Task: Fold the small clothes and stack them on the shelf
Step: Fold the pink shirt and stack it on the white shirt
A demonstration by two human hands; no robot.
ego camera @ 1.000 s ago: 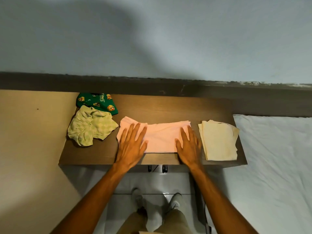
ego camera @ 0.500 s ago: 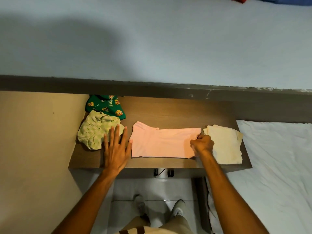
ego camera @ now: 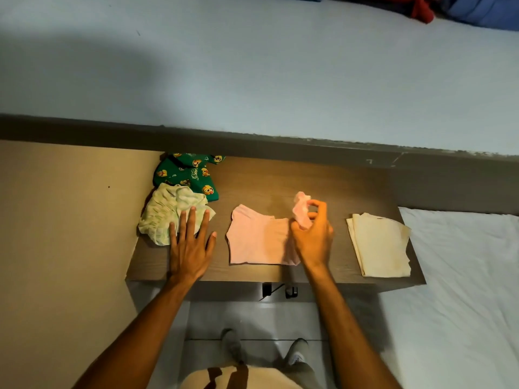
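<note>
A pink garment (ego camera: pixel 257 240) lies on the brown wooden shelf (ego camera: pixel 323 186), near its front edge. My right hand (ego camera: pixel 313 237) is shut on the garment's right end and holds it lifted above the rest of the cloth. My left hand (ego camera: pixel 191 242) lies flat and open on the shelf, its fingertips on a crumpled pale green checked garment (ego camera: pixel 168 214). Behind that lies a green garment with cartoon prints (ego camera: pixel 188 172). A folded cream cloth (ego camera: pixel 379 245) lies at the shelf's right end.
A beige panel (ego camera: pixel 64 234) bounds the shelf on the left and a white mattress (ego camera: pixel 463 290) on the right. A dark ledge and a pale wall (ego camera: pixel 252 74) rise behind. Below the shelf are a tiled floor and my feet (ego camera: pixel 233 343).
My right hand has pinched the pink garment's right end and carried it up and leftward over the cloth. My left hand slid left off the pink garment onto the pale green one.
</note>
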